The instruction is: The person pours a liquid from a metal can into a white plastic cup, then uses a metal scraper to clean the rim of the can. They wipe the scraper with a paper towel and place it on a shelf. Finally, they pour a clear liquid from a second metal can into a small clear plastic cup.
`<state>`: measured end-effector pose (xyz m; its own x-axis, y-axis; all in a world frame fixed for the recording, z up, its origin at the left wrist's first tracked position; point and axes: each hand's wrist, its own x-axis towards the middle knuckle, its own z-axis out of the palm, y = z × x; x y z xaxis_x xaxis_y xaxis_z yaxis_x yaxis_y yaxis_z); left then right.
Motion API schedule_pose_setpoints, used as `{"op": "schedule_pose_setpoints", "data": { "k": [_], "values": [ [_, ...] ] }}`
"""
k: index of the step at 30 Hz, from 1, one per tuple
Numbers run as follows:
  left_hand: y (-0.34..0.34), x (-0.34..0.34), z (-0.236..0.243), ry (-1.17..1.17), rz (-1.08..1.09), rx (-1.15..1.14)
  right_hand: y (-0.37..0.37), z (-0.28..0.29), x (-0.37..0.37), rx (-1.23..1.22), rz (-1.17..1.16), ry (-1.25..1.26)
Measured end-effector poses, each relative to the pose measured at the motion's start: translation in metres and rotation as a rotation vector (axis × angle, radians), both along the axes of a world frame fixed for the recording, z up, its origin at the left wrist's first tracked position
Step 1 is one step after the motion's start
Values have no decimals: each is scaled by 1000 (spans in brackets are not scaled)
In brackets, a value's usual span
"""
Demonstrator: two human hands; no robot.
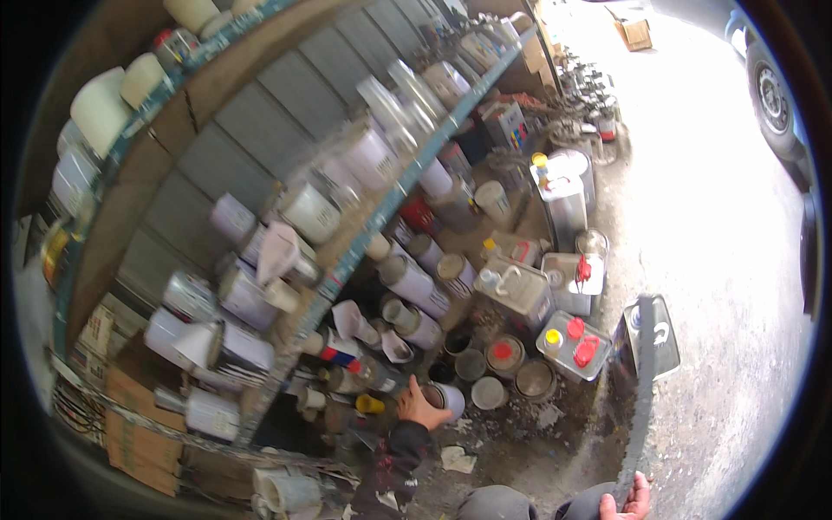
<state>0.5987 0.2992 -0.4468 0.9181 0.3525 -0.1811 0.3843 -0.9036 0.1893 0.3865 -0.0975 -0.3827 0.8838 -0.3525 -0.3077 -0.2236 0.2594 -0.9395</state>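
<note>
My left hand (423, 404) is closed on a pale cylindrical can (452, 402) with a dark top, low among the tins beneath the lower shelf. A small yellow cup (369, 404) lies to its left, and a round tin with a pale top (488, 393) is to its right. At the lower right, my right hand (626, 500) grips a long, narrow grey strip (643, 390) that rises in front of a rectangular metal can (659, 347). My knees (494, 507) show at the bottom edge.
Shelves (390, 195) of cans and tubs slant across the left. Rectangular metal cans (511, 290) with coloured caps stand at centre right. Beyond are metal parts (585, 100), a cardboard box (635, 33) on the pale floor and a vehicle wheel (770, 97) at upper right.
</note>
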Motion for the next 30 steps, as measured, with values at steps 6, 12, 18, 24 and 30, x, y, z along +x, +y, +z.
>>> {"op": "schedule_pose_setpoints", "data": {
  "k": [6, 12, 18, 24, 30],
  "values": [
    [-37, 1, 231, 199, -183, 58, -5, 9, 19, -248, 46, 143],
    [-90, 33, 530, 133, -551, 70, -37, 4, -68, -240, -286, 310],
    [-133, 132, 775, 23, -729, -290, -134, 121, -123, -254, -399, 580],
    [-155, 291, 903, -129, -658, -125, -165, 274, -54, -299, -518, 522],
    [-134, 489, 920, -329, -422, 21, -144, 374, 28, -324, -654, 488]
  ]
}}
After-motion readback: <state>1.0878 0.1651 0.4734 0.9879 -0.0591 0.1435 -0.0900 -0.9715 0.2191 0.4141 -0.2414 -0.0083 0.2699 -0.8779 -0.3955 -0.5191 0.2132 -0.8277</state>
